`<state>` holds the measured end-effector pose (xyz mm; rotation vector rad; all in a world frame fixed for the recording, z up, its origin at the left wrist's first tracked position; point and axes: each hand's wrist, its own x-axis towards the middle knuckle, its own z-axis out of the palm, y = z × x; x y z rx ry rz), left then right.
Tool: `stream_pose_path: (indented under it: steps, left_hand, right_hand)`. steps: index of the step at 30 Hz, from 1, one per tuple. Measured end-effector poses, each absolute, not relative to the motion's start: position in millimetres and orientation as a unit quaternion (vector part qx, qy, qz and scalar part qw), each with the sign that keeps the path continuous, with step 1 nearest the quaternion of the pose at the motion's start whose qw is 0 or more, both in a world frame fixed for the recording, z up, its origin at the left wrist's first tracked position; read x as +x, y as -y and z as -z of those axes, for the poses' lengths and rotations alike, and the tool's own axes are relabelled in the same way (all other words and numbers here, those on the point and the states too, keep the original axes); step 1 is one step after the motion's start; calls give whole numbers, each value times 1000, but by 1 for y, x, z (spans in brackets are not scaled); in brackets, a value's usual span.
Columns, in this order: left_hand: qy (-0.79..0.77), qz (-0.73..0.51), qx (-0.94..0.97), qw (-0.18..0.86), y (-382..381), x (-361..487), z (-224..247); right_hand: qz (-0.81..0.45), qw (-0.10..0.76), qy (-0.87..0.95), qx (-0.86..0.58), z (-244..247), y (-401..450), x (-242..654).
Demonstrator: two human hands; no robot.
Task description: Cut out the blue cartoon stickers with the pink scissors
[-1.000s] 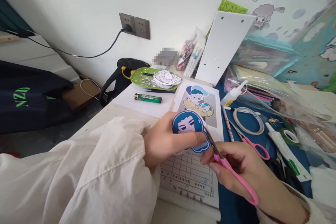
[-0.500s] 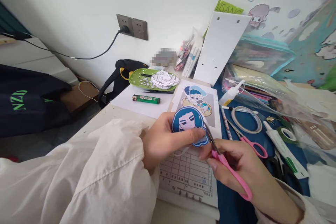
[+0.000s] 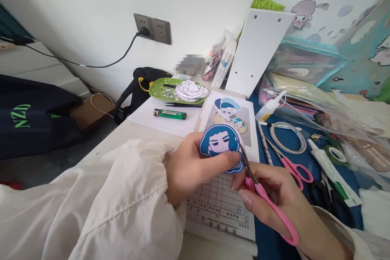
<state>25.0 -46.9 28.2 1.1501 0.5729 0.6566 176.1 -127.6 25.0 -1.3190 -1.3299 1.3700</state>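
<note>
My left hand (image 3: 195, 166) pinches a paper cutout (image 3: 219, 140) of a blue-haired cartoon figure, its thumb lying across the front. Pink-handled scissors (image 3: 272, 207) are gripped in my right hand (image 3: 274, 187), with the blades up against the cutout's right edge. Whether the blades are parted is hard to make out. Beneath both hands lies a pad of printed forms (image 3: 219, 207). Just beyond is a sheet with a printed cartoon picture (image 3: 230, 120).
A green lighter (image 3: 169, 114) and a green tray (image 3: 161, 91) with a white cutout sit further back. To the right are more pink scissors (image 3: 297, 169), black scissors (image 3: 330, 199), a coil (image 3: 288, 138), a glue bottle (image 3: 269, 107) and a white tube (image 3: 333, 170).
The scissors' handles have swung slightly down and right with my right hand. The cutout stays in my left hand, turned a little. The camera view has shifted slightly.
</note>
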Motion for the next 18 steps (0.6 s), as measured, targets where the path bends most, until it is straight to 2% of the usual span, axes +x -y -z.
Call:
stream_pose_path:
  steps: [18]
  left_hand:
    - [-246,-304,530,752,50,25,-28]
  right_hand:
    - [-530,389,514,-551,-25,127,173]
